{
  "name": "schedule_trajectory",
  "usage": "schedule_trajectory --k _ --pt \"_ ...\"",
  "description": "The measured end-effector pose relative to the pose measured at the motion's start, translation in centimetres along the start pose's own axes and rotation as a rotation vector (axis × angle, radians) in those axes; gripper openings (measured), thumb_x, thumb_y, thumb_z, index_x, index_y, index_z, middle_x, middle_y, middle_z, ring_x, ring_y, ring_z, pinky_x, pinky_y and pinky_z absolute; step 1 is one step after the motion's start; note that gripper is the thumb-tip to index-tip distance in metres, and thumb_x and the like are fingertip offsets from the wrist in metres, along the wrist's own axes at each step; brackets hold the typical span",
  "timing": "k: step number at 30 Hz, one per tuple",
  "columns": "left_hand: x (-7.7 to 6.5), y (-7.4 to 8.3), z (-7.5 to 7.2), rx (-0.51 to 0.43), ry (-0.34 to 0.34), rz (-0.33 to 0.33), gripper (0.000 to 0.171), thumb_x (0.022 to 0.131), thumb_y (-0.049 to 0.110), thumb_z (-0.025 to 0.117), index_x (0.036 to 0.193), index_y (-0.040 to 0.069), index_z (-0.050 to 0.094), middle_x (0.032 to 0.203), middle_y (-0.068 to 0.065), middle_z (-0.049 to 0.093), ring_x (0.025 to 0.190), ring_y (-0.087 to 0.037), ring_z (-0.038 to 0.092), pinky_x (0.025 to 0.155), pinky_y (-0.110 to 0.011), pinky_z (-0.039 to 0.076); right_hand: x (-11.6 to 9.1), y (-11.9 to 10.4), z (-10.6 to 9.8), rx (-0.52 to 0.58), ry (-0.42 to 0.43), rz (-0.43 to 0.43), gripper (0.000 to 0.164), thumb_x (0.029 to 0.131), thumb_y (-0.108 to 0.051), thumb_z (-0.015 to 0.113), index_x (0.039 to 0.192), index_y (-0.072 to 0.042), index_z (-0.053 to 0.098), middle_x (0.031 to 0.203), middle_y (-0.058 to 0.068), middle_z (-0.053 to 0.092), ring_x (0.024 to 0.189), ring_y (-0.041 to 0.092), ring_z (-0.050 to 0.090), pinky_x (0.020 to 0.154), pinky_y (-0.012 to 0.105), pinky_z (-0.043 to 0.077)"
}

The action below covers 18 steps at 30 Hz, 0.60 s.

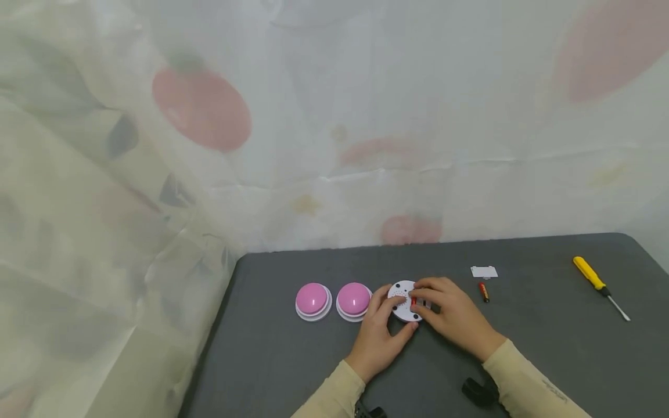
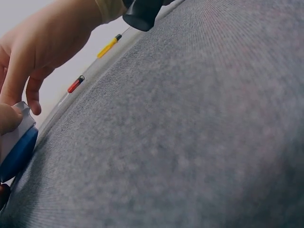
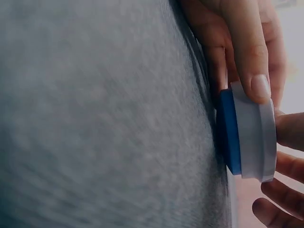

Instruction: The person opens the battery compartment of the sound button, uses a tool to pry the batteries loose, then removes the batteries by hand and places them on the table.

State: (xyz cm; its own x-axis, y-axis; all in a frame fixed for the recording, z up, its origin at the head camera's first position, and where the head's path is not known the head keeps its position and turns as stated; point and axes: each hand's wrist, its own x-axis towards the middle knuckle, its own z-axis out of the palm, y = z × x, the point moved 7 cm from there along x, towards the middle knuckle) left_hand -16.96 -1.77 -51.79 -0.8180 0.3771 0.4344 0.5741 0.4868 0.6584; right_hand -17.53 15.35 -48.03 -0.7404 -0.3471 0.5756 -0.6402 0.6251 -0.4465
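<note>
Lying between left grip [image 1: 377, 337] and right grip [image 1: 453, 312] is an upturned button [image 3: 254, 137].

The right hand [image 1: 457, 319] is covering part of the round white plastic device with a blue underside [image 1: 405, 313] and of the red piece [image 1: 413, 301] set in it; the head view is hiding that underside. Its lower edge is cropping the near side of the dark grey table [image 1: 261, 360] and 2 beige fabric sleeves [image 1: 522, 377], 1 bearing marks too small to read. The left wrist view is cutting off the device; the right is blurring the tabletop.
</note>
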Motion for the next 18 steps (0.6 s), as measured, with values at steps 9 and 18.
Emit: schedule_trajectory --k 9,18 --pt "-0.33 -0.41 0.03 -0.008 0.008 -0.005 0.049 0.097 0.028 0.086 0.141 0.017 0.066 0.159 -0.010 0.048 0.145 -0.026 0.052 0.114 -0.045 0.051 0.29 -0.20 0.37 -0.038 0.022 -0.041 0.028 0.083 -0.013 0.096 0.108 -0.013 0.083 0.116 0.006 0.072 0.105 0.022 0.066 0.079 0.044 0.060" --pt "-0.42 -0.49 -0.07 -0.012 0.033 0.015 0.047 0.096 0.026 0.088 0.138 0.017 0.069 0.157 -0.012 0.050 0.143 -0.027 0.053 0.114 -0.044 0.051 0.33 -0.17 0.30 -0.031 0.037 0.001 0.026 0.086 -0.009 0.093 0.109 -0.005 0.084 0.116 0.011 0.072 0.102 0.024 0.070 0.078 0.044 0.061"
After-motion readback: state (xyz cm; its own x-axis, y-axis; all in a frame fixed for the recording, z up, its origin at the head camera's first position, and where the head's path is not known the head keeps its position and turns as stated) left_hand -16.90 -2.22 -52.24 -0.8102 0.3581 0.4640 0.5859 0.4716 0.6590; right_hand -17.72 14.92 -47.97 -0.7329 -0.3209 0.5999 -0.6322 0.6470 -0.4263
